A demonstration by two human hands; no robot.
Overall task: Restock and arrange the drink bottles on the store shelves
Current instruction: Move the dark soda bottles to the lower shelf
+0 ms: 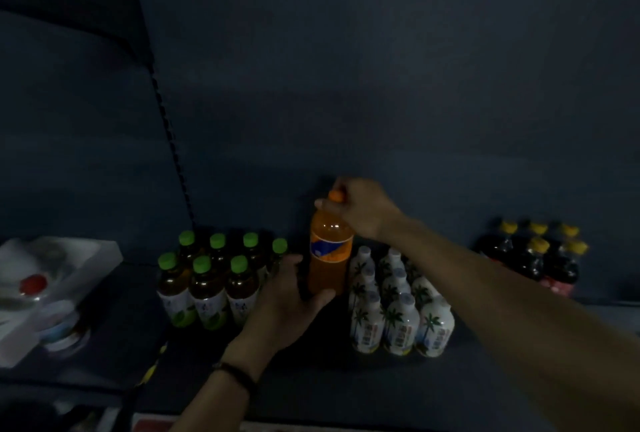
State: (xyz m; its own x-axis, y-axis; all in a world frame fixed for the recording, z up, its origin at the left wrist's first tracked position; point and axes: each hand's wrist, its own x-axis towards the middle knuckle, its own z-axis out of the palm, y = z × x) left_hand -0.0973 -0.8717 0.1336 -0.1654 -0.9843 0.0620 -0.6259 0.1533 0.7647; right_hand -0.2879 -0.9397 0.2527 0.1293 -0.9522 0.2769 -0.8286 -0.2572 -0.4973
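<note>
Orange drink bottle (325, 275), blue label (330, 248), writing unreadable

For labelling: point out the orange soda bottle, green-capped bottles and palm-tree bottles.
orange soda bottle (326, 275): head view, lower body.
green-capped bottles (206, 288): head view, front middle bottle's body.
palm-tree bottles (400, 324): head view, front middle bottle's label.

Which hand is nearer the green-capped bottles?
Left. The left hand grips the orange bottle low, beside the green-capped bottles; the right hand holds its cap, higher and farther.
</note>
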